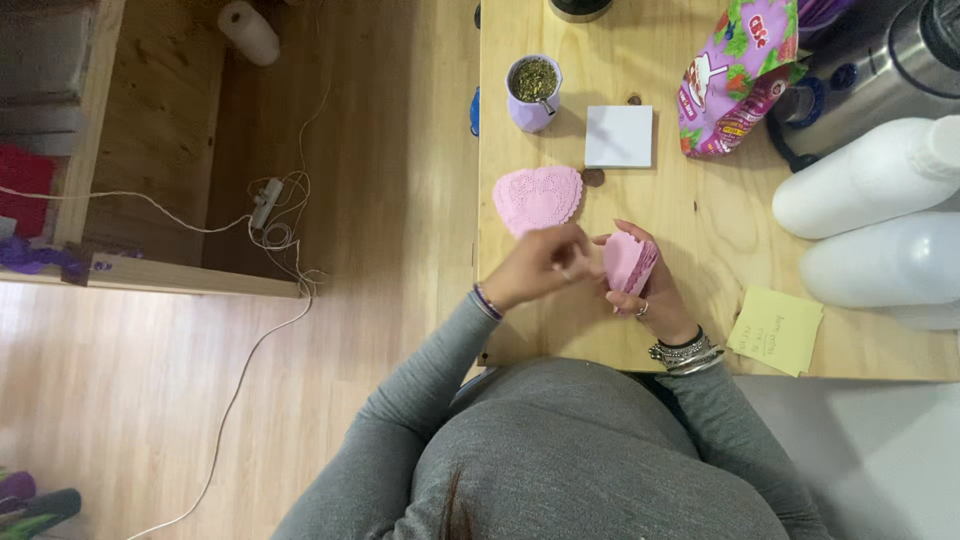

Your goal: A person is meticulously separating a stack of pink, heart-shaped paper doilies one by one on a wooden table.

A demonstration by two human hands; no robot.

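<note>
- Your right hand (640,285) grips a thick stack of pink heart-shaped paper doilies (628,262) on edge above the wooden counter (700,215).
- Your left hand (545,262) pinches at the stack's top sheet.
- Beyond lies a flat pink lacy heart doily (538,197).

On your bench (700,225) you have a lilac cup of green herb (533,92) far left, a white notepad (619,136) beside it, a purple snack bag (735,75), two white bottles (868,180) right, and a yellow sticky note (776,330) near.
</note>
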